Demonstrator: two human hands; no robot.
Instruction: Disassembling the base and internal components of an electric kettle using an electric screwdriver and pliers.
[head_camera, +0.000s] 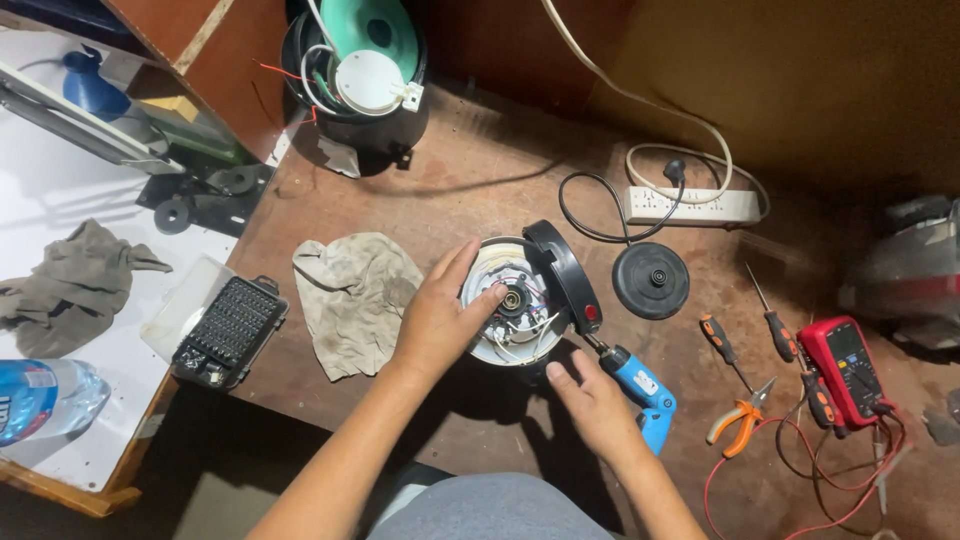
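1. The left hand (440, 315) lies open, fingers spread on the upturned kettle base (515, 300), which sits mid-table.
2. The right hand (597, 405) is loosely open, just touching the blue electric screwdriver (640, 390).
3. The screwdriver's tip meets the kettle's black rim.

At frame centre, the kettle base (515, 300) is showing bright, smooth metal ringed by a glossy black plastic cover (563, 275). The electric screwdriver (640, 392) below it is looking like smooth blue plastic. Left of centre, a crumpled cloth rag (352, 295) is lying matt and grubby on the rough, worn brown wooden table (480, 180).
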